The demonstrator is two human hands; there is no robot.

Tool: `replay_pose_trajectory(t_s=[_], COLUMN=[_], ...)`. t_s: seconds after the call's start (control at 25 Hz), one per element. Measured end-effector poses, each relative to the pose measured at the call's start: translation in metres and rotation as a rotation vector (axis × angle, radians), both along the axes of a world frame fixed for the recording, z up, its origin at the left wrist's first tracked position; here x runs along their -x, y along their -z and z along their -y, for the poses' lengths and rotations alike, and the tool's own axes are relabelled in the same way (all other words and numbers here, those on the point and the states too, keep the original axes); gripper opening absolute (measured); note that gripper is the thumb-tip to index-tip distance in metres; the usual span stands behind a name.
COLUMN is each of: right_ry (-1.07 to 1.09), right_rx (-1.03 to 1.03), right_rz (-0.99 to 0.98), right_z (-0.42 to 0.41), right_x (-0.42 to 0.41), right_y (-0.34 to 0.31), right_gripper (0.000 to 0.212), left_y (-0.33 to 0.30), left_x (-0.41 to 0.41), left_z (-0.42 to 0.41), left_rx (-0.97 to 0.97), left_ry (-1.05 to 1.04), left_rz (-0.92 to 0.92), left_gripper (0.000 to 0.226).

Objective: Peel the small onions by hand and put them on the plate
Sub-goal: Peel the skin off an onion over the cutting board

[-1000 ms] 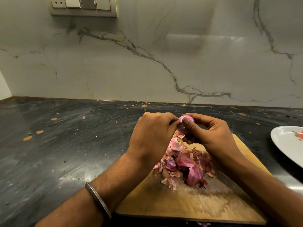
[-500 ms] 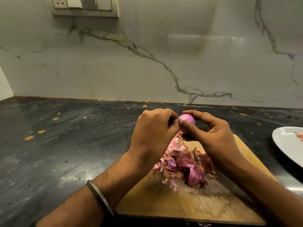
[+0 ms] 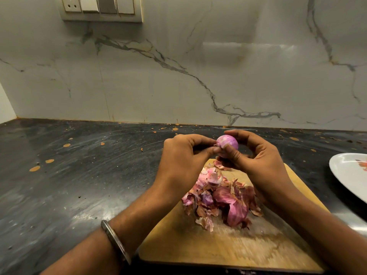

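Observation:
A small pink-purple onion (image 3: 227, 144) is held above the far end of a wooden cutting board (image 3: 218, 247). My right hand (image 3: 258, 161) grips it between thumb and fingers. My left hand (image 3: 184, 161) pinches a bit of dry skin at the onion's left side. A heap of pink and brown onion peels (image 3: 222, 197) lies on the board below both hands. The white plate (image 3: 349, 173) sits at the right edge of the view, partly cut off, with a reddish scrap on it.
The board rests on a dark stone counter (image 3: 79, 175) speckled with orange spots. A marble backsplash (image 3: 178, 76) with a switch panel (image 3: 101, 8) rises behind. A metal bangle (image 3: 115, 241) circles my left wrist.
More of the onion shows between my fingers now. Both hands have lifted slightly, and my left fingers have pulled back to pinch skin at the onion's left side.

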State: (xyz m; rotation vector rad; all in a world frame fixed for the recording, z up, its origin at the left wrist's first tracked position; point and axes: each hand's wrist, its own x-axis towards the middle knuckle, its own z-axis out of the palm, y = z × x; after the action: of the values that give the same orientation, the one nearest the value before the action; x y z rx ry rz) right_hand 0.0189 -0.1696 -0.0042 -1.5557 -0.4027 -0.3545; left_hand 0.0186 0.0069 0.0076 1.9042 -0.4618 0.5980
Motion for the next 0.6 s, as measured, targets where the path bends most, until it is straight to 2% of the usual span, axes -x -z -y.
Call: replay_pose_trajectory(t_s=[0.2,0.6], right_ry=[0.038,0.084], right_rx=[0.055,0.159], right_rz=[0.012,0.015], right_z=[-0.0017,-0.0013], right_x=[0.0012,0.0006], right_y=[0.0008,0.0030], right_gripper=[0.047,0.047], left_y=[0.0010,-0.0065], left_x=[0.0030,0.0056], left_z=[0.0006,0.0016], left_rx=[-0.249,-0.512], left_ry=[-0.090,-0.183], left_rz=[0.199,0.258], left_gripper=[0.016,0.020])
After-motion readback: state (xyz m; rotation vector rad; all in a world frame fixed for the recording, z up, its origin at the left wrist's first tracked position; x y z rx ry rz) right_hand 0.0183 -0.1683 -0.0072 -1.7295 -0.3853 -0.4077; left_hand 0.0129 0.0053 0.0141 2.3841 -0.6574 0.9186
